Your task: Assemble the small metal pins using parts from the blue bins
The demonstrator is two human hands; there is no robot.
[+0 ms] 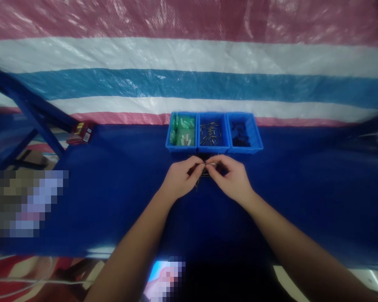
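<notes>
My left hand (180, 175) and my right hand (230, 176) meet over the blue table, each closed in a pinch. Between their fingertips is a slim, shiny metal piece (211, 164), too small to name more exactly. Partly hidden under and behind my hands, several thin dark and brass-coloured sticks (197, 183) lie on the table. Just beyond stand three joined blue bins. The left bin (168, 144) has a green plastic bag (185, 121) with small whitish pieces. Slim metal pieces (211, 133) fill part of the middle bin (213, 149), and dark small parts (239, 135) lie in the right bin (255, 134).
A dark red box (80, 132) sits at the table's far left, near a blue metal frame (34, 107). Striped plastic sheeting (189, 54) hangs behind the blue table (318, 188). A lit screen (164, 279) and white cables (34, 282) are at the near edge.
</notes>
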